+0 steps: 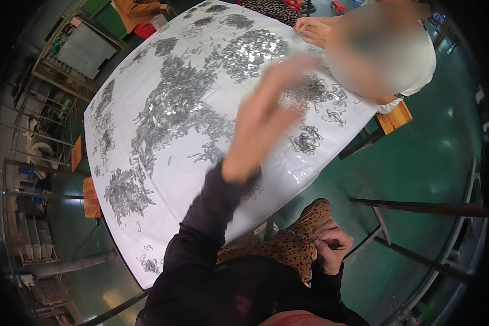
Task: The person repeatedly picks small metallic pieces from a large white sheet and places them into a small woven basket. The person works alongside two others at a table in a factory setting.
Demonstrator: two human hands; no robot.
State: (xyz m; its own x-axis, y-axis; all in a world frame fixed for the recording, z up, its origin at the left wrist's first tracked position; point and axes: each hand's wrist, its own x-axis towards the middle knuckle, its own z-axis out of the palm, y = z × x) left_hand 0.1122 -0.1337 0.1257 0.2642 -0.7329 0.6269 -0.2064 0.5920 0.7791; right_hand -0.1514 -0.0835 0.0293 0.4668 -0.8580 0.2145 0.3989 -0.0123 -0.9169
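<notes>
My left hand [261,119] reaches out over the white-covered table [174,198], smeared by motion, so I cannot tell whether it holds anything. Just beyond its fingers lies a loose heap of bent wire hooks [315,89], with a smaller hook pile [306,140] to its right. Low over my lap, my right hand [333,242] is closed in a pinch. A thin metal piece [300,235] pokes out from its fingertips; its exact kind is too small to make out. A wide spread of small flat metal strips [174,95] covers the middle of the table.
Across the table's right corner sits another person in a white cap [426,68], hands [312,30] at the table edge. A person in an orange-brown top [136,13] is at the far left. Wooden stools [395,117] and a metal frame [418,206] stand around.
</notes>
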